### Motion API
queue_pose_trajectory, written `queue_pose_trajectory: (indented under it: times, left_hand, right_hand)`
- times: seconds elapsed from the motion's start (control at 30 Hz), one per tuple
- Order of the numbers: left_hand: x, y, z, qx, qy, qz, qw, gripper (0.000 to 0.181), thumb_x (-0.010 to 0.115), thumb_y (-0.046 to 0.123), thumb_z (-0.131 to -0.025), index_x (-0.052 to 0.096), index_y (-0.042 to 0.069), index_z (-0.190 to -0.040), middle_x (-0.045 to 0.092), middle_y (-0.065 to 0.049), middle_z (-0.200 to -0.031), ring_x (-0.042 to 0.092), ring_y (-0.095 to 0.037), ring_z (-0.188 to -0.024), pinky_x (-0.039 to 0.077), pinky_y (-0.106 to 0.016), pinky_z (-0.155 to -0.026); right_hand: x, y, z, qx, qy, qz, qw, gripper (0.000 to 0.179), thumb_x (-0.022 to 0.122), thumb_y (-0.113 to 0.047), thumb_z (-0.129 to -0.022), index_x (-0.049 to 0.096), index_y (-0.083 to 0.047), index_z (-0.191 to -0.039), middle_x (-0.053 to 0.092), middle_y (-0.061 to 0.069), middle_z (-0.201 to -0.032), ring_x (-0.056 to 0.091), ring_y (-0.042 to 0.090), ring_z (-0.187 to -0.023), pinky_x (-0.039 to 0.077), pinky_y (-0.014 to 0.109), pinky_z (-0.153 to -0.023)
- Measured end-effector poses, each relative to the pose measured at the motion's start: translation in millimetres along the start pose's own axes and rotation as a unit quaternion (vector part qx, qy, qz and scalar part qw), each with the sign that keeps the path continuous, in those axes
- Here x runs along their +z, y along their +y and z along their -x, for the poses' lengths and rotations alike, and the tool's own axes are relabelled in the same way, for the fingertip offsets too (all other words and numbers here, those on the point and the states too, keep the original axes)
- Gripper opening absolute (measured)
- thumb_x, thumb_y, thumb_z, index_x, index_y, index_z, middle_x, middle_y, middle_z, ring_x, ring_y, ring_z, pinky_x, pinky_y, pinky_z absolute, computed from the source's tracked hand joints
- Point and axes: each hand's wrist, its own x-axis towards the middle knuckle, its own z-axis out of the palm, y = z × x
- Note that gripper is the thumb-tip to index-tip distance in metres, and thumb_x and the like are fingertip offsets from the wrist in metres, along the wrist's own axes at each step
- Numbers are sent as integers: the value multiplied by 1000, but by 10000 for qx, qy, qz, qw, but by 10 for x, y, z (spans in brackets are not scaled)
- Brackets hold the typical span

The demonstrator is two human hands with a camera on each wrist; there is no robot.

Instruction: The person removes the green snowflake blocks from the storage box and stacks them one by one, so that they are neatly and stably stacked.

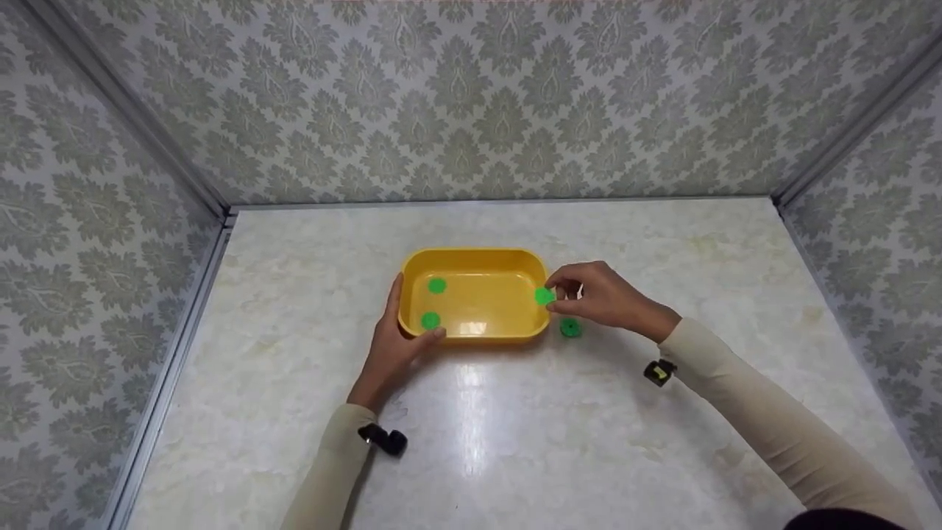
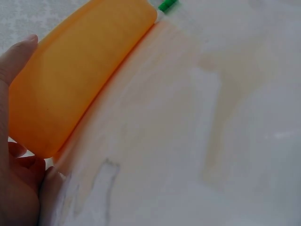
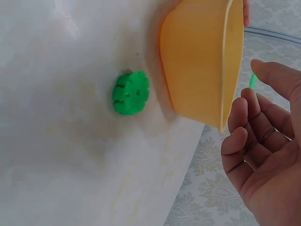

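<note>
A yellow plastic tub (image 1: 478, 254) lies on the table with two green notched discs, one disc (image 1: 437, 285) behind the other disc (image 1: 430, 320), at its left inside. My left hand (image 1: 394, 346) grips the tub's left front corner, thumb at the front rim and fingers along the left side. At the tub's right end, my right hand (image 1: 607, 298) pinches a green disc (image 1: 544, 296) between thumb and fingertips at rim height. In the right wrist view this disc (image 3: 253, 81) appears edge-on. Beside the tub, below that hand, sits a short stack of green notched discs (image 3: 131, 92).
The pale marbled table (image 1: 294, 294) reaches back to a patterned wall (image 1: 508, 96). Metal frame bars (image 1: 176, 375) run along its sides. Black wrist devices are strapped over both sleeves, one on the left sleeve (image 1: 383, 439).
</note>
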Motion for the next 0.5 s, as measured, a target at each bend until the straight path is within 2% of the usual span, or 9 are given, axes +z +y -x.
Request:
queue_pose_trajectory:
  times: [0.1, 0.33, 0.5]
  left_hand:
    - [-4, 5, 1, -9, -19, 12, 10000, 119, 92, 32, -92, 10, 33, -179, 27, 4, -181, 40, -19, -156, 32, -47, -130]
    - [-21, -23, -18, 349, -22, 29, 9994, 121, 93, 30, -91, 12, 23, -179, 30, -7, -180, 43, -27, -155, 34, -51, -127]
    - [-22, -30, -18, 303, -38, 22, 9995, 120, 93, 35, -91, 11, 25, -179, 29, -4, -180, 44, -25, -154, 36, -49, -127]
  right_hand:
    - [8, 38, 52, 87, 31, 7, 10000, 26, 88, -19, -96, 81, -8, -120, 74, -4, -93, 66, 16, -85, 55, 29, -79]
    - [14, 125, 175, 322, 123, -10, 9994, 27, 90, -19, -95, 82, -9, -119, 75, -5, -96, 66, 17, -86, 55, 28, -79]
    - [26, 216, 261, 396, 172, 30, 9991, 28, 89, -19, -95, 82, -7, -120, 74, -5, -94, 65, 17, -85, 55, 28, -78]
